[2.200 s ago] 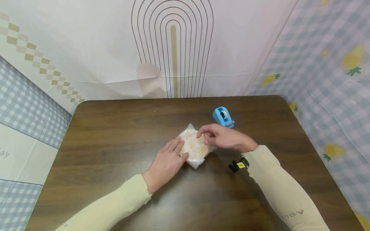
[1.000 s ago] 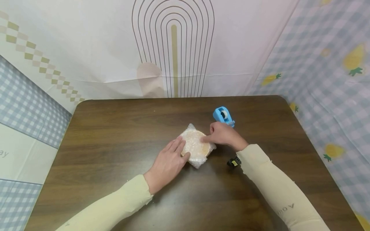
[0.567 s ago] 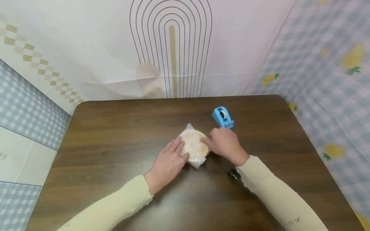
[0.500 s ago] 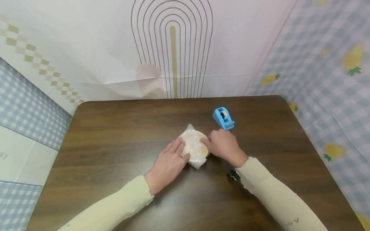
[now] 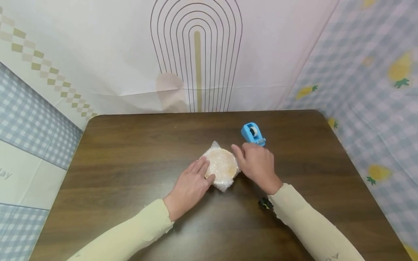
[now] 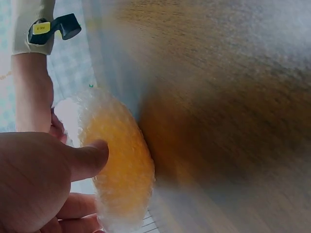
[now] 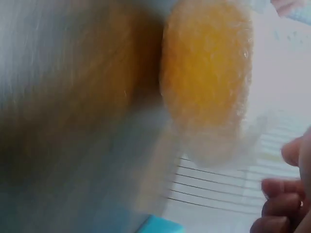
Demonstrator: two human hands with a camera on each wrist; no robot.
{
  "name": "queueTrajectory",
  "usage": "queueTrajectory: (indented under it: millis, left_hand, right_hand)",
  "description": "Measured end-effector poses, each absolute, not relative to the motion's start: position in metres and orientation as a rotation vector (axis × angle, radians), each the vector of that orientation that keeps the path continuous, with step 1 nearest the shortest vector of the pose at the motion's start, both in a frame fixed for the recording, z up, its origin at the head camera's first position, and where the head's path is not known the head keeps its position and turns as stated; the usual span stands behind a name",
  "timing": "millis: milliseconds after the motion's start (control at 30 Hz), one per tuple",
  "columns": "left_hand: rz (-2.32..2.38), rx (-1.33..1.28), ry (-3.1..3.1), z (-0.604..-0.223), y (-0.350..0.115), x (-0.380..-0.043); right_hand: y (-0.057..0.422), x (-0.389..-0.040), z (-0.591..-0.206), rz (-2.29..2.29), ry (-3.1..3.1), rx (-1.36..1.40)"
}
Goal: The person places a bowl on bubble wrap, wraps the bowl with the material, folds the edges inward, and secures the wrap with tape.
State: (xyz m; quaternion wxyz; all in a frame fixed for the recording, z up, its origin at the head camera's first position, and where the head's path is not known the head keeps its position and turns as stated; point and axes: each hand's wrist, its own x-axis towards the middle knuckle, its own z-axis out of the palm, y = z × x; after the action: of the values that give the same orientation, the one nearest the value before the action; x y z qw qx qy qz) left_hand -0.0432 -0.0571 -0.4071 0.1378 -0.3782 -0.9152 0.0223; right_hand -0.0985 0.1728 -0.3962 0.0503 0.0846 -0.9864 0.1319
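Note:
A round yellow-orange object in bubble wrap (image 5: 222,165) lies on the wooden table, its pale round top showing through the plastic. My left hand (image 5: 189,185) rests along its left side, fingers straight over the top edge. In the left wrist view the thumb (image 6: 92,158) presses on the side of the wrapped object (image 6: 121,160). My right hand (image 5: 258,163) is just right of the bundle, thumb extended and off it. Its fingers (image 7: 282,204) are loosely bent with nothing visible in them. Right behind this hand stands a blue tape dispenser (image 5: 252,133).
The dark wooden table (image 5: 130,145) backs onto a white patterned wall cloth (image 5: 124,54). Checked cloth (image 5: 369,108) hangs at the right side. A black wrist camera (image 5: 265,203) hangs below the right sleeve.
My right hand has drawn back from the bundle's right edge, its thumb lifting off the top. My left hand and the bundle have stayed in place.

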Motion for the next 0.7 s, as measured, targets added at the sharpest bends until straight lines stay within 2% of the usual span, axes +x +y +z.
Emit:
queueTrajectory:
  millis: [300,700]
  left_hand:
    - [0.071,-1.069,-2.635,-0.408,-0.059,-0.045]
    - [0.065,-1.083,-2.631,-0.406,-0.062,-0.046]
  right_hand:
    - [0.153,-0.098,-0.404,-0.086,-3.212,0.483]
    - [0.163,-0.099,-0.400,0.103,-3.217,0.427]
